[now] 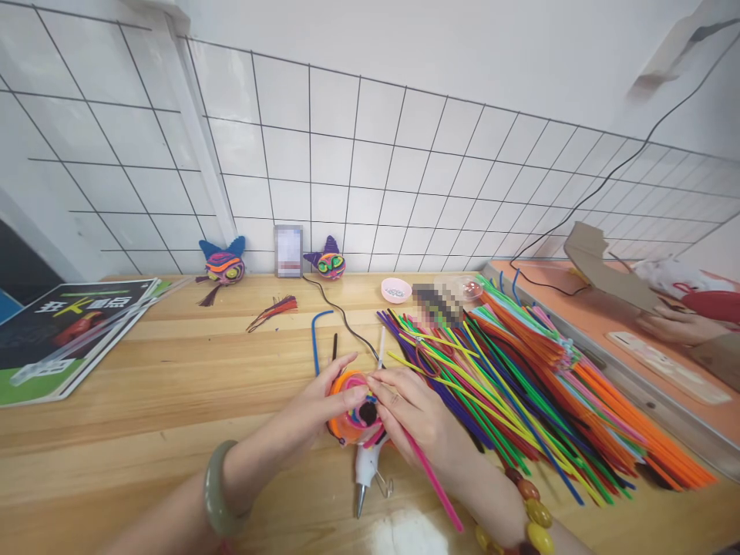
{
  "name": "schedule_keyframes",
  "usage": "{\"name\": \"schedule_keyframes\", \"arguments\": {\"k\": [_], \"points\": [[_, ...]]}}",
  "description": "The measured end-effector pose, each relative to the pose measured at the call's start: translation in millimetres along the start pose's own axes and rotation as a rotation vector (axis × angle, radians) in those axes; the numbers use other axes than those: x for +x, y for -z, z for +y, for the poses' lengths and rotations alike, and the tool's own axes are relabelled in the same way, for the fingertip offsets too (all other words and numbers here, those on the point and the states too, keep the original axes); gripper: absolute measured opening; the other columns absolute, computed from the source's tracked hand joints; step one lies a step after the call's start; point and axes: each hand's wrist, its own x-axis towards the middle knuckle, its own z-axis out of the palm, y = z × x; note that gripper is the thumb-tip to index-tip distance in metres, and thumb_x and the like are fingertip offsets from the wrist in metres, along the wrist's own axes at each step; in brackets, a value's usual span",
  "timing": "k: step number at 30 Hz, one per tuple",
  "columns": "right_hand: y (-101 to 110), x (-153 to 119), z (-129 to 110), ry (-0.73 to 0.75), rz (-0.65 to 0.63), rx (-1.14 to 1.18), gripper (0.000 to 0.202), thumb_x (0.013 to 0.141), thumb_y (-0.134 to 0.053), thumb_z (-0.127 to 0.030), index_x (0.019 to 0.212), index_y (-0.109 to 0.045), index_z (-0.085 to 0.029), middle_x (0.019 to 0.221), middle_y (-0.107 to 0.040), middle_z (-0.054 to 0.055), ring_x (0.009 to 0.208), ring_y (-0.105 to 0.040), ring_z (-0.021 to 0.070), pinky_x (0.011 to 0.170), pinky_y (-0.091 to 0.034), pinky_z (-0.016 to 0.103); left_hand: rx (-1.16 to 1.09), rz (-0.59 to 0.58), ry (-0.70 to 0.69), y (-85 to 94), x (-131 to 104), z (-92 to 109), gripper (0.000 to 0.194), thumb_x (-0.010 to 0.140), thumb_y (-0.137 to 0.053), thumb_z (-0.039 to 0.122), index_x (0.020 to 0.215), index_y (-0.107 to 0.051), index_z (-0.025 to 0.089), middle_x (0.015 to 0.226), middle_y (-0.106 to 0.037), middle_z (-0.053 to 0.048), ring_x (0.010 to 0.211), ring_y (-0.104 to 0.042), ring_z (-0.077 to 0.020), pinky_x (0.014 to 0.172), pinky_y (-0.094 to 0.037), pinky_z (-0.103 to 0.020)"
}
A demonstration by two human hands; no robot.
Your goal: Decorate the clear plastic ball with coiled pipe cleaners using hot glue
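My left hand (341,397) is wrapped around a round craft ball (347,425) covered in orange and pink pipe cleaner coils, with a dark spot at its middle. Against the ball's right side, my right hand (419,416) pinches a pink pipe cleaner (433,482), whose loose end hangs down toward me. Below the ball lies a white glue gun (365,466), its metal nozzle pointing at me and its rear hidden by the ball and hands. A blue pipe cleaner (315,343) and a short black one (334,345) rest just beyond my left hand.
Many coloured pipe cleaners (509,385) spread across the right side. Two finished cat-like heads (224,262) and a phone (288,251) stand against the wall. A pink bowl (396,290) sits behind. A magazine (69,331) lies left. Another person's hand (674,324) holds cardboard at the right.
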Motion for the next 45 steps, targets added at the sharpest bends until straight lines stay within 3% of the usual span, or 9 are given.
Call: {"name": "schedule_keyframes", "arguments": {"k": [10, 21, 27, 34, 45], "points": [[-9, -1, -2, -0.031, 0.025, 0.059, 0.032, 0.092, -0.047, -0.009, 0.122, -0.056, -0.010, 0.110, -0.062, 0.016, 0.103, -0.059, 0.0231, 0.087, -0.056, 0.041, 0.011, 0.105, -0.007, 0.2, 9, -10, 0.088, 0.064, -0.080, 0.039, 0.138, -0.038, 0.018, 0.121, -0.064, -0.012, 0.113, -0.057, -0.0294, 0.094, -0.044, -0.038], [-15, -10, 4, 0.014, 0.163, 0.100, 0.033, 0.088, -0.053, -0.007, 0.119, -0.059, -0.017, 0.117, -0.066, 0.013, 0.105, -0.065, 0.0215, 0.087, -0.059, 0.035, 0.031, 0.131, -0.058, 0.7, 9, -13, 0.077, 0.070, -0.075, 0.033, 0.138, -0.040, 0.020, 0.105, -0.069, -0.007, 0.099, -0.061, -0.0225, 0.088, -0.045, -0.032], [-12, -6, 0, 0.082, 0.124, 0.035, 0.033, 0.086, -0.051, -0.005, 0.117, -0.059, -0.011, 0.114, -0.066, 0.017, 0.110, -0.062, 0.0237, 0.090, -0.058, 0.039, -0.031, 0.160, -0.045, -3.9, 6, -9, 0.081, 0.066, -0.076, 0.030, 0.137, -0.040, 0.018, 0.104, -0.068, -0.008, 0.093, -0.062, -0.0217, 0.081, -0.047, -0.031], [-10, -4, -4, 0.102, 0.062, -0.068, 0.033, 0.086, -0.050, -0.005, 0.118, -0.059, -0.005, 0.114, -0.066, 0.020, 0.113, -0.061, 0.0266, 0.094, -0.056, 0.043, -0.064, 0.205, -0.043, -4.3, 8, -8, 0.082, 0.063, -0.077, 0.027, 0.135, -0.039, 0.017, 0.090, -0.066, -0.004, 0.072, -0.060, -0.0155, 0.071, -0.047, -0.029], [-13, -10, 2, 0.081, 0.138, 0.064, 0.034, 0.084, -0.056, -0.003, 0.117, -0.059, -0.009, 0.114, -0.067, 0.017, 0.111, -0.062, 0.0237, 0.094, -0.057, 0.038, -0.081, 0.211, -0.006, -3.2, 8, -9, 0.077, 0.066, -0.072, 0.023, 0.135, -0.039, 0.019, 0.092, -0.066, -0.005, 0.076, -0.061, -0.0185, 0.066, -0.047, -0.030]]}}
